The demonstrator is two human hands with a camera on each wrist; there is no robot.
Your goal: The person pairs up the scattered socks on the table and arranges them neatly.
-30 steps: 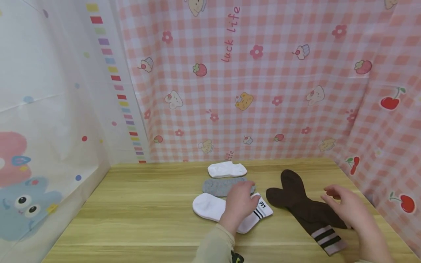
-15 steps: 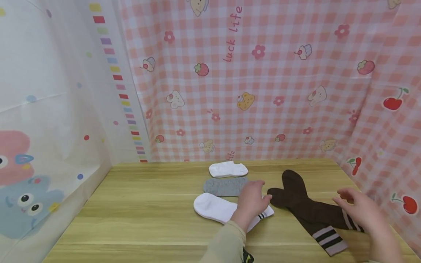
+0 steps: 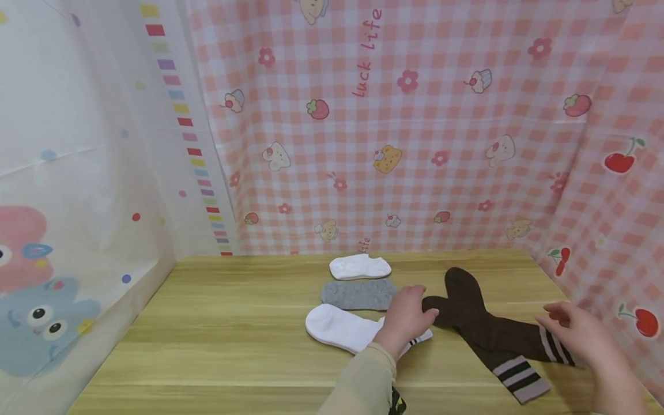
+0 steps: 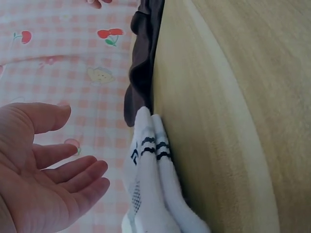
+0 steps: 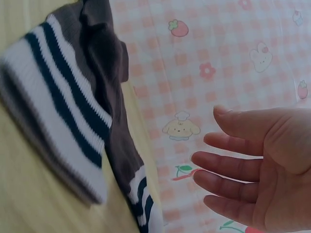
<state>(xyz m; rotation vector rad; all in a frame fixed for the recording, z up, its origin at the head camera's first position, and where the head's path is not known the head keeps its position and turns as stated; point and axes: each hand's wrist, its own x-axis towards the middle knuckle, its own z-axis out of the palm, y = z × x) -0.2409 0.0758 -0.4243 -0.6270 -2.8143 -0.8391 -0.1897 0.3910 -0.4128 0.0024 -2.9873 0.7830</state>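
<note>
Two long brown socks point(image 3: 482, 331) with knitted, striped cuffs point(image 3: 521, 379) cross on the wood-grained table point(image 3: 233, 334). The left wrist view shows soft white socks point(image 4: 151, 189) as two layers; the head view has the left hand point(image 3: 407, 316) partly covering them. Its loosely parted, empty fingers hang above them; the right hand point(image 3: 583, 340), also empty and loosely spread, is near one brown cuff.

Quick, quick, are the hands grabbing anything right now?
Left hand: open, holding nothing, above the striped white socks.
Right hand: open, holding nothing, near the brown socks.
</note>
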